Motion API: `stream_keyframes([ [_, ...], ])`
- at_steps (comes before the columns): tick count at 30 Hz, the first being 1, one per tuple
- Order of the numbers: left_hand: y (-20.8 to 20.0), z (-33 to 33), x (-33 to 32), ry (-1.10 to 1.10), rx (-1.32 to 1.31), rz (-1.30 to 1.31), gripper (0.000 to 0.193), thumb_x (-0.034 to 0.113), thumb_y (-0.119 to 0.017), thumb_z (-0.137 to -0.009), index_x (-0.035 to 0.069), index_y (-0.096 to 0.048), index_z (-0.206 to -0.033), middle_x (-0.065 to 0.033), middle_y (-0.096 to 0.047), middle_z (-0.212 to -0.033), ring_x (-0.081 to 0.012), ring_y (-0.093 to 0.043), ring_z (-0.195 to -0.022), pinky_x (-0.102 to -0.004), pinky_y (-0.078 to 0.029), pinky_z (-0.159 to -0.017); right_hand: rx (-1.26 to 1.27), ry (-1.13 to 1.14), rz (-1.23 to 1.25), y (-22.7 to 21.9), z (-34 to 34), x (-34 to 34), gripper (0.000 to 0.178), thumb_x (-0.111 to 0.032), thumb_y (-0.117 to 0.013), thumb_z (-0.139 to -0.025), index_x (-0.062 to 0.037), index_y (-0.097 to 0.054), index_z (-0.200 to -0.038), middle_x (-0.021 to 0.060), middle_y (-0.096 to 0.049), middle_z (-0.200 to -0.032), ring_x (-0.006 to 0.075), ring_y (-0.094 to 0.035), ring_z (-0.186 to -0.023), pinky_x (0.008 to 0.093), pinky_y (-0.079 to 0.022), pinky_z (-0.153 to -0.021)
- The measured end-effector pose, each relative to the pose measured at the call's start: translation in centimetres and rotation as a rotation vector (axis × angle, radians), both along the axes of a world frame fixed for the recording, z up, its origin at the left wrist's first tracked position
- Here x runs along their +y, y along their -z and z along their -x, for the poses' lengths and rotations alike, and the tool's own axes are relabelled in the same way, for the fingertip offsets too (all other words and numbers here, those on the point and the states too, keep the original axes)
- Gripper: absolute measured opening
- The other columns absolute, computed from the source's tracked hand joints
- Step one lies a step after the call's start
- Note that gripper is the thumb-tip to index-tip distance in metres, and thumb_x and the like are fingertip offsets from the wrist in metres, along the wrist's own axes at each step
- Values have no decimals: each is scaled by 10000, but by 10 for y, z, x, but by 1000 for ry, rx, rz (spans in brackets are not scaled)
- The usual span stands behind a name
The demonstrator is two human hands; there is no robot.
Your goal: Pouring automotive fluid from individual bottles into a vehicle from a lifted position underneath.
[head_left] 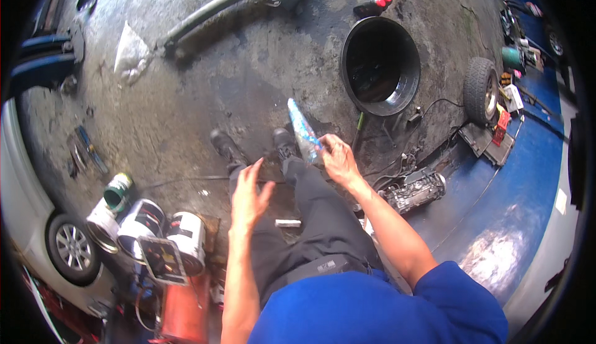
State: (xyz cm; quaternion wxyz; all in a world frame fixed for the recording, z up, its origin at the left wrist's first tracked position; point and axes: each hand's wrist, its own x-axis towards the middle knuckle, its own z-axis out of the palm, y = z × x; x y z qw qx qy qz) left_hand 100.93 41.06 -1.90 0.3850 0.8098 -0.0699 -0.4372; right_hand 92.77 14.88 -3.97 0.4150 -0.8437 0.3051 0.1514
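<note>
My right hand (338, 160) is closed round the lower end of a long, narrow, shiny plastic packet (303, 128) with blue and white colouring. The packet points up and away, over my right shoe; what lies inside it I cannot make out. My left hand (249, 196) hangs over my left leg with its fingers stretched and the thumb apart, touching nothing. Beyond the packet, to the right, stands a large black drum (380, 66) with its round mouth facing up and a dark inside.
Right of me lie a metal engine part (413, 192) and a tyre (482, 89). Several paint-type buckets (186, 235) and a red cylinder (184, 310) stand at left, near a car wheel (72, 248). A long metal bar (230, 3) and red-capped bottles (380, 0) lie farther off.
</note>
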Motion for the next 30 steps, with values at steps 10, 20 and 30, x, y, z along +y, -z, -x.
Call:
stream_keyframes([
  [10, 20, -132, -55, 475, -330, 60, 808, -14, -698, -765, 137, -462, -1522, -152, -392, -1597, -372, -388, -1465, -481, -336, -1209, -397, -82, -28, -37, -128, 60, 162, -103, -677, -930, 9, -618, -1031, 181, -643, -990, 370, -665, -906, 420, -558, -754],
  [20, 61, -207, -218, 723, -411, 109, 583, 27, -657, -823, 53, -562, -1397, -126, -410, -1602, -372, -379, -1481, -514, -314, -1216, -24, 296, -117, -18, -243, -187, 317, -311, -664, -983, -23, -720, -1102, 188, -736, -1033, 329, -721, -1007, 404, -551, -889],
  [30, 183, -231, -414, 961, -293, 220, 450, 93, -617, -880, 22, -626, -1325, -168, -432, -1585, -408, -356, -1489, -568, -330, -1194, 110, 727, -216, 210, -317, -464, 287, -265, -655, -988, -19, -702, -1127, 67, -729, -825, 134, -692, -671, 307, -576, -585],
])
